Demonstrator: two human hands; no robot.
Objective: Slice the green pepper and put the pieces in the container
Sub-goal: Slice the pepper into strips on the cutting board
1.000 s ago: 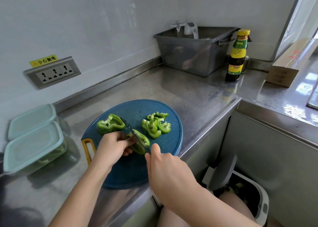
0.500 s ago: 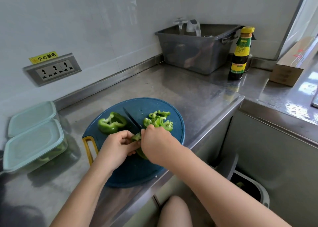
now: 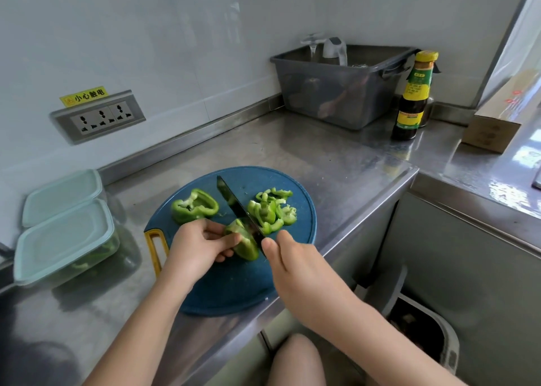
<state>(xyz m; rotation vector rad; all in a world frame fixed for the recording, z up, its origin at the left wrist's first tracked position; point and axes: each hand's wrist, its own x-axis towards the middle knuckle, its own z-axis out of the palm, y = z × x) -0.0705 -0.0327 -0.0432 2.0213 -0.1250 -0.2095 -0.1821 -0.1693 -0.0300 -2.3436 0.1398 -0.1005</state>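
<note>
Pinning pepper (image 3: pixel 245 245) under curled left grip (image 3: pixel 199 246), clamping knife (image 3: pixel 234 204) in right grip (image 3: pixel 292 258), blade laid across pepper's right end, pointing away and leftward.

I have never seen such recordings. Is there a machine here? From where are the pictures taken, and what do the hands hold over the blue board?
There is no machine: a person works with bare hands. All pictures come from one camera worn on the head and looking down, so you see the person's own arms. The left hand pinches a pepper piece on the round blue board, which lies on a steel counter. The right hand holds a black knife, its blade set against that piece. Left of the blade lies a pepper half; right of it is a heap of slices. At the far left stand two lidded containers; the near container shows green pieces inside. At the back stand a grey tub and a sauce bottle.
</note>
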